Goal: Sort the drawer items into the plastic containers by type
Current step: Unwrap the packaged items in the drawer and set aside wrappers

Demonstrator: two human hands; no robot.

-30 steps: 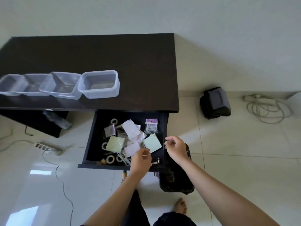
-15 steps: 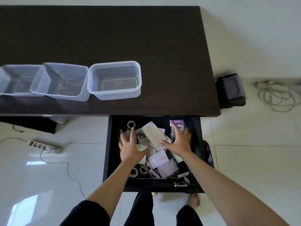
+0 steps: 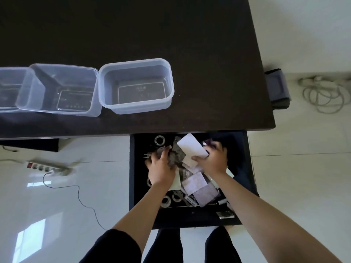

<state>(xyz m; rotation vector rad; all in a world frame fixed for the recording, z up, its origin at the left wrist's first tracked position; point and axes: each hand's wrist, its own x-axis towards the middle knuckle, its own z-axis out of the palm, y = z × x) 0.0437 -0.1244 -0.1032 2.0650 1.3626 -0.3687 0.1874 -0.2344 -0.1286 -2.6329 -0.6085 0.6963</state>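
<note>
Both hands are inside the drawer [image 3: 245, 168]. The left hand [image 3: 161, 168] grips crumpled packets [image 3: 175, 154]; the right hand [image 3: 213, 160] pinches a white card [image 3: 191, 148].
</note>
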